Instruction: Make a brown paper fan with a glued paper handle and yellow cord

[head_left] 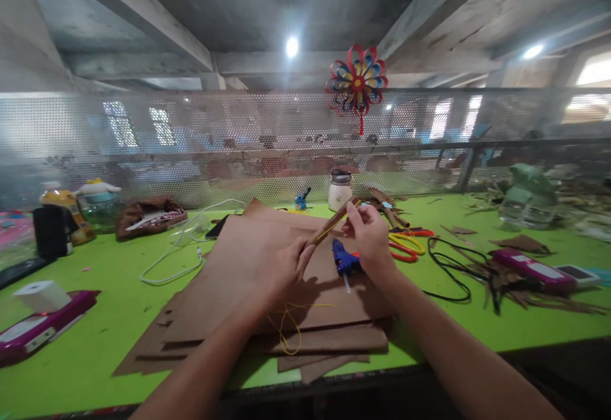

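Note:
A narrow brown paper strip (329, 226), seemingly rolled or folded, slants upward between my hands with a yellow string along it. My left hand (293, 259) is closed round its lower end. At the upper end, my right hand (366, 232) pinches the strip between thumb and fingers. Just below the right hand lies a blue glue gun (344, 259) on stacked sheets of brown paper (248, 267). A loop of yellow string (292, 337) rests on the front of the stack. Scissors with red and yellow handles (408, 245) lie right of the right hand.
A white-filled jar (339, 192) and a small blue bottle (300, 202) stand behind the paper. Black cable (449, 273), paper scraps and a purple power strip (532, 270) occupy the right. A white cable (176, 261) and another purple power strip (52, 324) lie left. Perforated mesh (267, 159) rises behind.

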Action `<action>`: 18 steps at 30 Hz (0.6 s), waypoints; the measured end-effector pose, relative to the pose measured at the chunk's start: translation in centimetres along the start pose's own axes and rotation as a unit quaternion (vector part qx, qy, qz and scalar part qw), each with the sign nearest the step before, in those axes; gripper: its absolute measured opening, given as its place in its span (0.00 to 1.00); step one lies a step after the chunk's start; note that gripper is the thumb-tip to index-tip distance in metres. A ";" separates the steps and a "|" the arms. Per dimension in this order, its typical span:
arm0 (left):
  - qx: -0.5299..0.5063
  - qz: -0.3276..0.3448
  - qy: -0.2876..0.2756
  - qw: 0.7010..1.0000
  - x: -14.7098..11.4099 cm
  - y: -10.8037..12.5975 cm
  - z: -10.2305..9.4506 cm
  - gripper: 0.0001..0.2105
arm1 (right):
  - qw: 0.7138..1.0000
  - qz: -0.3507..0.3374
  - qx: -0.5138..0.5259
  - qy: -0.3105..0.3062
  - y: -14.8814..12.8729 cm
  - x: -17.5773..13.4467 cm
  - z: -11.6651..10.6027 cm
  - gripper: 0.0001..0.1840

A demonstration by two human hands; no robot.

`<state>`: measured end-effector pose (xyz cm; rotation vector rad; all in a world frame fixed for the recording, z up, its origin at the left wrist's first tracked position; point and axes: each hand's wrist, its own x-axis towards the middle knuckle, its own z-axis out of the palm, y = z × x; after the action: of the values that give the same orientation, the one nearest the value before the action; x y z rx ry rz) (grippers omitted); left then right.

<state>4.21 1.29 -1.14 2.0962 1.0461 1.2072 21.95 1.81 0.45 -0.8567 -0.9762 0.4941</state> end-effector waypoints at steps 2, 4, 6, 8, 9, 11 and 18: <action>0.052 0.015 -0.005 0.999 -0.2 0.0 -0.1 0.08 | 1.000 -0.011 0.004 -0.017 -0.1 -0.2 0.0 0.18; 0.081 0.028 -0.006 0.996 -0.3 0.1 -0.1 0.09 | 1.000 -0.002 0.004 -0.030 -0.2 -0.3 -0.1 0.17; 0.094 0.040 0.002 0.995 -0.5 0.4 -0.2 0.09 | 0.999 0.004 0.001 -0.051 -0.4 -0.5 -0.2 0.16; 0.103 0.048 0.007 0.993 -0.6 0.6 -0.2 0.09 | 0.997 -0.008 -0.015 -0.079 -0.5 -0.8 -0.2 0.15; 0.108 0.048 0.007 0.993 -0.6 0.6 -0.2 0.09 | 0.995 -0.017 -0.025 -0.095 -0.6 -1.0 -0.2 0.14; 0.112 0.047 0.006 0.993 -0.6 0.5 -0.1 0.09 | 0.991 -0.034 -0.049 -0.121 -0.7 -1.4 -0.1 0.14; -0.046 0.003 0.040 0.998 -0.6 -0.3 0.3 0.05 | 0.946 -0.220 -0.195 -0.134 -0.2 -3.2 0.0 0.08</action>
<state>4.18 0.90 -1.80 1.9965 1.0000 1.3273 20.42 -0.55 -1.02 -0.8986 -1.5054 0.0279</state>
